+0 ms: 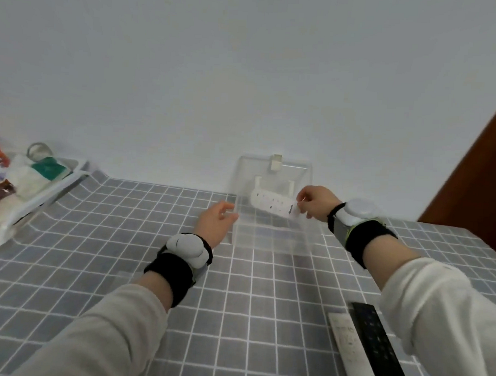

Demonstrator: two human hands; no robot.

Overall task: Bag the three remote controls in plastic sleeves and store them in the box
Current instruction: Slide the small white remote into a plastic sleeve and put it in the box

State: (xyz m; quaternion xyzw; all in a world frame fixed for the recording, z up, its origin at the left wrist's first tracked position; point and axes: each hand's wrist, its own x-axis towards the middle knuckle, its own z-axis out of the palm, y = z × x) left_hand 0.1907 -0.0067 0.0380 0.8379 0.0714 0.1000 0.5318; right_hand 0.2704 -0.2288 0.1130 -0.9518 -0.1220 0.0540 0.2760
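Observation:
A clear plastic box stands on the checked tablecloth against the wall, with its lid raised behind it. My right hand pinches the end of a white remote control in a plastic sleeve, holding it over the box opening. My left hand grips the box's left front corner. A white remote and a black remote lie side by side at the bottom right, near my right sleeve.
A white tray at the left edge holds packets, white and green bundles and a glass. A flat clear plastic piece seems to lie under my left forearm. A brown door rises at right. The wall is right behind the box.

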